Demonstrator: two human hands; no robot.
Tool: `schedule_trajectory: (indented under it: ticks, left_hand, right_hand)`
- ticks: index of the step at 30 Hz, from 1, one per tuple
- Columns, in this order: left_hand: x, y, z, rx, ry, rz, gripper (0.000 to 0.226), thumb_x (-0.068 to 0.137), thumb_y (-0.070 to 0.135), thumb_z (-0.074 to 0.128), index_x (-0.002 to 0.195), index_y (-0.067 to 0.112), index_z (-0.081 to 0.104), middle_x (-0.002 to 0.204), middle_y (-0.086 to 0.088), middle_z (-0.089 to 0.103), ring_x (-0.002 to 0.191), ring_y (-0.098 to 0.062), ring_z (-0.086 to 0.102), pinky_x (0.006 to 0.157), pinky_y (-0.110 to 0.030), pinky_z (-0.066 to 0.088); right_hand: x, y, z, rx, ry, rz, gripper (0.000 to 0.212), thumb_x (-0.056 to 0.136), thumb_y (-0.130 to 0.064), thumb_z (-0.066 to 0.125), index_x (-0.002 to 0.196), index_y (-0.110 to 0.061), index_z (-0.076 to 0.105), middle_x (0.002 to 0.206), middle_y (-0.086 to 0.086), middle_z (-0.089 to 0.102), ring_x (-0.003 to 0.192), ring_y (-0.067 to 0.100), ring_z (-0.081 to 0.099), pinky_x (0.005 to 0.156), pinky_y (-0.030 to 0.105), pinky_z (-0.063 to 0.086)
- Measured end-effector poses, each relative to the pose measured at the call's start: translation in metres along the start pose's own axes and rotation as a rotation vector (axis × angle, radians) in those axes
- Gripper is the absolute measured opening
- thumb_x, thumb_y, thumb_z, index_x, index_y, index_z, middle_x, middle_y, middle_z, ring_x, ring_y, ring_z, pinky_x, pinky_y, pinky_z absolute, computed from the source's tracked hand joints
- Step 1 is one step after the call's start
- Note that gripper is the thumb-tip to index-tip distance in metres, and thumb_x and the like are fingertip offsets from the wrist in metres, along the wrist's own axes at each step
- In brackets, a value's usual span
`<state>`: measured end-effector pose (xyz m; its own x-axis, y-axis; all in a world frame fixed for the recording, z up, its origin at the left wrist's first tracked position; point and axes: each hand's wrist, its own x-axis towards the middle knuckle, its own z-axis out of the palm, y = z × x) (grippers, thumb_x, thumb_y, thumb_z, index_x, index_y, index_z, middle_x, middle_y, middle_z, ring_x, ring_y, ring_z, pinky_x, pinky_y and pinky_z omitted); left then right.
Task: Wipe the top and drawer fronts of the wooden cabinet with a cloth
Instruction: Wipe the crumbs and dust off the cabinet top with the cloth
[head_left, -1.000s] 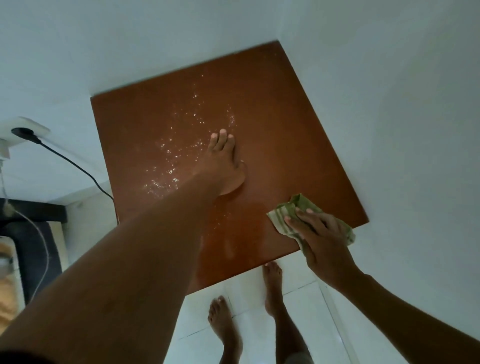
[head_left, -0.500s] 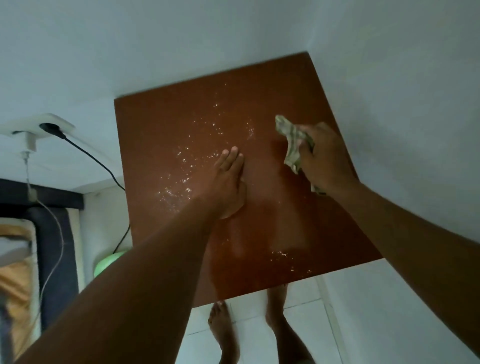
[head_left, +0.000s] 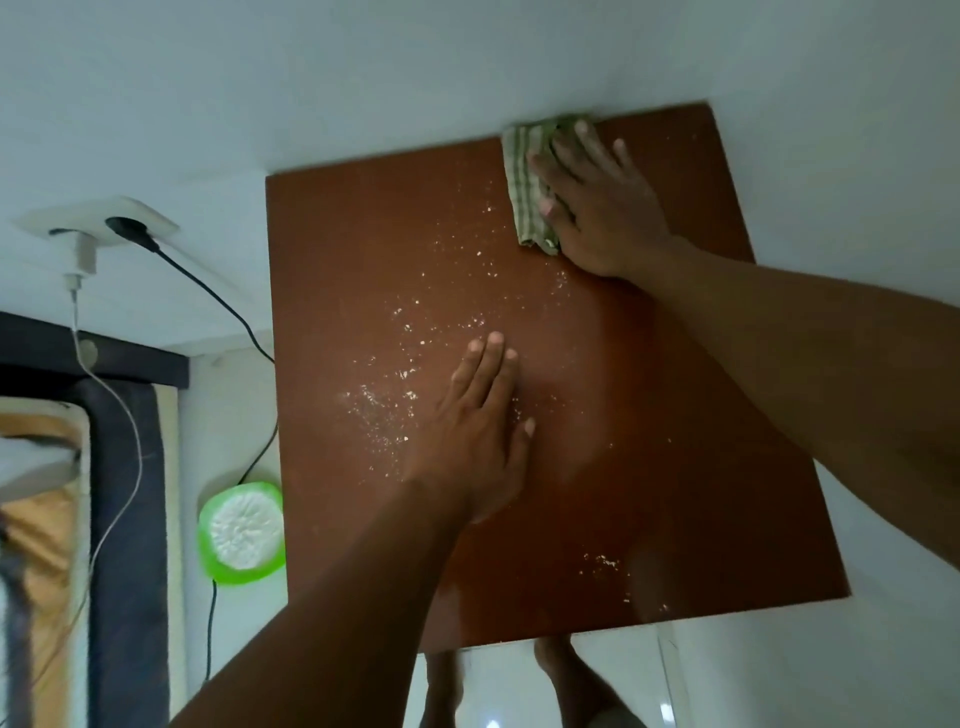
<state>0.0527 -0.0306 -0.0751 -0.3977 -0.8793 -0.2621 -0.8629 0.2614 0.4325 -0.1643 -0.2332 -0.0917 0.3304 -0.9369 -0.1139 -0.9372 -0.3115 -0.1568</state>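
The reddish-brown cabinet top (head_left: 363, 249) fills the middle of the view, seen from above, dusted with white specks (head_left: 395, 405) around its centre. My right hand (head_left: 602, 208) presses a green striped cloth (head_left: 527, 182) flat onto the far edge of the top, by the back wall. My left hand (head_left: 478, 431) lies palm down on the middle of the top, fingers together, holding nothing. The drawer fronts are hidden below the top.
White walls close in behind and to the right of the cabinet. A wall socket (head_left: 109, 223) with a black cable (head_left: 223, 301) and a white charger sits at left. A green bowl with white contents (head_left: 241, 532) lies on the floor beside the cabinet. My bare feet (head_left: 566, 670) stand below its near edge.
My right hand has carried the cloth from the near right edge of the top up to its far edge and spread it flat. My left hand has stayed on the middle.
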Motion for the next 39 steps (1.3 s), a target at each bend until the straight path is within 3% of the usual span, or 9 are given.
schedule_trajectory:
  ticks: [8, 13, 20, 24, 26, 31, 33, 35, 39]
  left_hand:
    - [0.001, 0.001, -0.011, -0.051, -0.047, 0.004, 0.070, 0.104, 0.037, 0.037, 0.160, 0.014, 0.002, 0.167, -0.001, -0.012, 0.152, -0.015, -0.019, 0.121, -0.026, -0.010]
    - [0.001, -0.002, -0.016, -0.056, -0.118, 0.021, 0.070, 0.101, 0.028, 0.035, 0.161, 0.009, 0.003, 0.168, -0.006, -0.012, 0.153, -0.020, -0.017, 0.125, -0.034, -0.004]
    - [0.000, 0.000, -0.028, 0.034, -0.192, 0.045, 0.067, 0.106, 0.030, 0.030, 0.160, 0.009, -0.006, 0.166, -0.007, -0.019, 0.152, -0.023, -0.022, 0.122, -0.032, -0.011]
    - [0.000, -0.004, -0.027, 0.065, -0.209, 0.062, 0.070, 0.106, 0.033, 0.030, 0.159, 0.009, -0.009, 0.165, -0.008, -0.023, 0.150, -0.023, -0.025, 0.118, -0.031, -0.014]
    - [0.002, -0.007, -0.024, 0.068, -0.225, 0.054, 0.073, 0.105, 0.035, 0.032, 0.159, 0.010, -0.011, 0.165, -0.008, -0.025, 0.150, -0.023, -0.026, 0.119, -0.032, -0.014]
    - [0.005, -0.008, -0.029, 0.012, -0.282, 0.045, 0.072, 0.105, 0.034, 0.033, 0.160, 0.012, -0.008, 0.165, -0.005, -0.024, 0.151, -0.021, -0.024, 0.121, -0.035, -0.010]
    - [0.007, -0.012, -0.038, -0.011, -0.307, 0.068, 0.068, 0.105, 0.032, 0.033, 0.160, 0.013, -0.003, 0.167, -0.003, -0.020, 0.152, -0.020, -0.019, 0.122, -0.036, -0.004]
    - [0.007, -0.020, -0.041, -0.020, -0.275, 0.123, 0.065, 0.106, 0.030, 0.034, 0.160, 0.011, 0.004, 0.168, -0.006, -0.011, 0.154, -0.022, -0.012, 0.125, -0.039, 0.001]
    - [0.013, -0.047, -0.040, -0.007, -0.133, 0.168, 0.064, 0.104, 0.028, 0.035, 0.159, 0.007, 0.011, 0.168, -0.012, 0.003, 0.155, -0.026, -0.005, 0.126, -0.041, 0.006]
  right_hand:
    - [-0.098, -0.034, 0.016, -0.050, -0.031, 0.081, 0.061, 0.105, -0.049, 0.021, 0.161, -0.027, 0.012, 0.169, 0.006, 0.014, 0.157, 0.027, 0.000, 0.125, 0.055, 0.002]
    - [-0.196, -0.066, 0.031, -0.044, -0.003, 0.156, 0.058, 0.106, -0.043, 0.028, 0.160, -0.027, 0.019, 0.167, 0.004, 0.023, 0.157, 0.025, 0.007, 0.124, 0.055, 0.010]
    - [-0.320, -0.115, 0.056, 0.125, 0.100, 0.260, 0.052, 0.104, -0.028, 0.038, 0.155, -0.017, 0.036, 0.161, 0.009, 0.035, 0.155, 0.026, 0.017, 0.124, 0.048, 0.021]
    - [-0.372, -0.146, 0.066, 0.152, 0.179, 0.292, 0.059, 0.078, 0.001, 0.076, 0.134, -0.007, 0.061, 0.137, 0.014, 0.062, 0.135, 0.033, 0.048, 0.097, 0.051, 0.053]
    - [-0.386, -0.157, 0.064, 0.153, 0.164, 0.300, 0.062, 0.064, 0.010, 0.084, 0.122, -0.004, 0.069, 0.123, 0.014, 0.069, 0.119, 0.030, 0.053, 0.084, 0.045, 0.059]
    - [-0.391, -0.163, 0.036, 0.230, 0.051, 0.153, 0.057, 0.062, 0.009, 0.087, 0.113, -0.009, 0.070, 0.100, 0.009, 0.070, 0.082, 0.021, 0.062, 0.063, 0.028, 0.058]
    - [-0.373, -0.158, 0.017, 0.326, 0.080, 0.169, 0.042, 0.081, 0.003, 0.073, 0.120, -0.012, 0.066, 0.097, 0.008, 0.066, 0.081, 0.018, 0.058, 0.065, 0.023, 0.051]
    - [-0.336, -0.148, -0.005, 0.408, 0.173, 0.264, 0.033, 0.095, -0.010, 0.052, 0.127, -0.013, 0.062, 0.101, 0.008, 0.065, 0.086, 0.020, 0.059, 0.071, 0.027, 0.050]
    - [-0.226, -0.127, -0.042, 0.493, 0.303, 0.447, 0.032, 0.103, -0.014, 0.047, 0.130, -0.013, 0.063, 0.111, 0.006, 0.070, 0.095, 0.015, 0.059, 0.080, 0.026, 0.044]
